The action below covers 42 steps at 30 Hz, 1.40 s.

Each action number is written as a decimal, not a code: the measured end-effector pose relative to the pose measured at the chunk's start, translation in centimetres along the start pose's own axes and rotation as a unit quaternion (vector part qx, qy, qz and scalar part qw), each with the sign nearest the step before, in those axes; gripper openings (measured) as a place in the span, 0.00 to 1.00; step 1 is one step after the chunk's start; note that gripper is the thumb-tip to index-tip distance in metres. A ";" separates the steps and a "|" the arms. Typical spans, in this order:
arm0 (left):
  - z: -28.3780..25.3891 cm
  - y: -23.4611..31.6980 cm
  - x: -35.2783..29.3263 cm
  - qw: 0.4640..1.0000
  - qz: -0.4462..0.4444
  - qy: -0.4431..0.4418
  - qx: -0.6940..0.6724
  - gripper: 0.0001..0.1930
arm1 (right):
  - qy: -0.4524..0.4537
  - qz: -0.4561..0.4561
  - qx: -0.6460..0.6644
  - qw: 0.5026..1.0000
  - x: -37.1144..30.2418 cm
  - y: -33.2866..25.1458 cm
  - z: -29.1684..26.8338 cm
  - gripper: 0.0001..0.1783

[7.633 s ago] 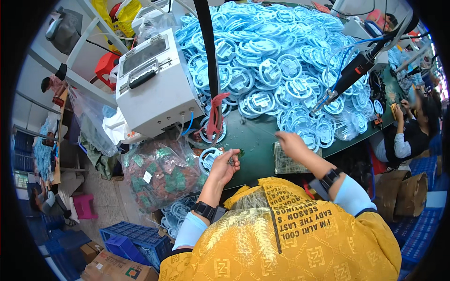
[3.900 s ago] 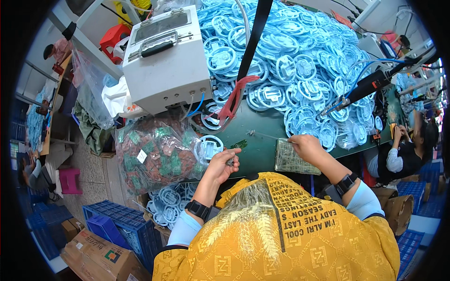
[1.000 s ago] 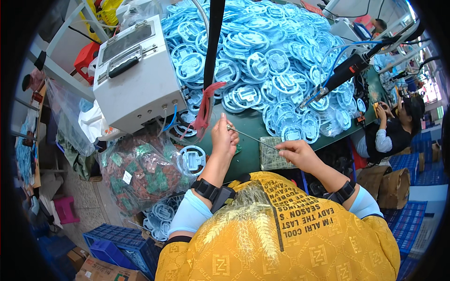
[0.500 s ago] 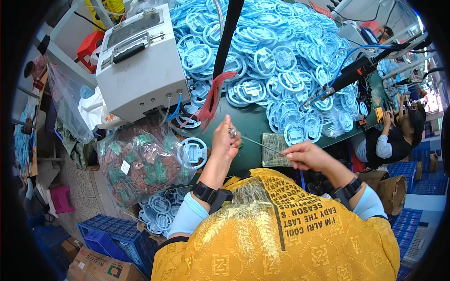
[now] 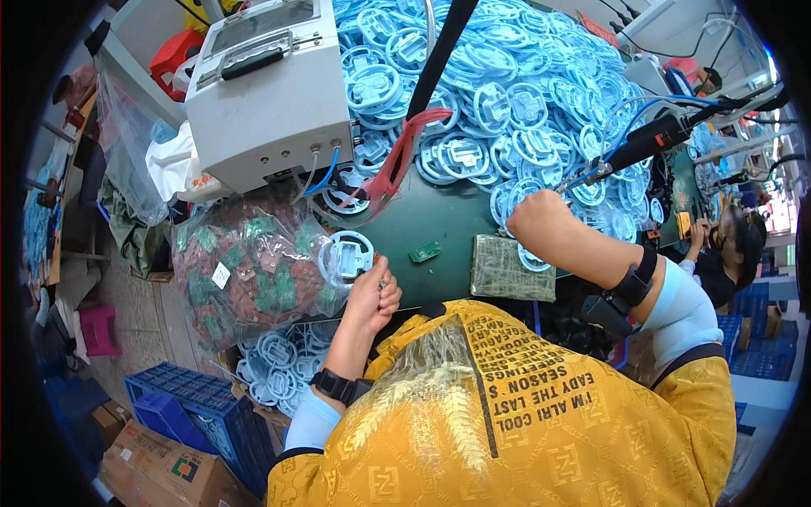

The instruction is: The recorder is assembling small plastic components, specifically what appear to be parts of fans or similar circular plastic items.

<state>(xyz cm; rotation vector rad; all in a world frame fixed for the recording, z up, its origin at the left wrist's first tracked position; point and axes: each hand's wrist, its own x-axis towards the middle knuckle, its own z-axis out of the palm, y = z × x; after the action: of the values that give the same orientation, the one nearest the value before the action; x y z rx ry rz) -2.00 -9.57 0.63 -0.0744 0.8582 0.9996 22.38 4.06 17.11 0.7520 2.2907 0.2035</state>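
My left hand (image 5: pixel 376 291) is closed in a loose fist near the table's front edge. Small metallic bits show between its fingers, too small to name. Just beside it lies a light blue wheel-shaped plastic part (image 5: pixel 348 260). My right hand (image 5: pixel 536 215) is stretched out to the near edge of a heap of light blue wheel-shaped parts (image 5: pixel 528 106). Its fingers curl underneath, so whatever they hold is hidden. Between the hands, a small green circuit board (image 5: pixel 425 252) rests on the dark green tabletop (image 5: pixel 443 215), left of a tape-wrapped block (image 5: pixel 514 269).
A grey metal machine (image 5: pixel 266 106) stands at the left, with a clear bag of red and green boards (image 5: pixel 253 275) before it. A black power screwdriver (image 5: pixel 646 142) hangs at the right. A dark pole (image 5: pixel 439 59) with red wrapping rises mid-table. A co-worker (image 5: pixel 731 245) sits far right.
My right hand has moved away from the left, toward the heap; the thin metal rod it held is out of sight. My left hand has dropped down and left, uncovering the green board.
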 end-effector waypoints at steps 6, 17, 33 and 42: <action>-2.5 -0.2 -2.9 1.000 0.020 0.006 -0.002 0.18 | 0.019 -0.034 -0.010 0.999 0.7 0.9 -1.4 0.04; -2.2 0.1 -4.5 0.999 0.033 -0.014 0.017 0.17 | 0.285 0.069 0.307 0.906 9.1 -5.4 9.4 0.13; -5.1 -1.3 -8.4 0.993 0.061 0.095 -0.022 0.18 | 0.028 0.017 0.767 0.640 13.1 -3.8 10.5 0.15; -5.8 -1.6 -9.4 0.990 0.077 0.111 -0.035 0.17 | 0.114 0.046 0.745 0.656 11.0 -1.8 11.8 0.14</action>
<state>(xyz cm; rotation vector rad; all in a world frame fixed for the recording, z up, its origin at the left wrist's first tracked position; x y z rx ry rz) -6.62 -19.53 2.43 -0.1843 1.0442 1.1811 23.13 8.11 1.37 1.6201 2.2216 -1.8635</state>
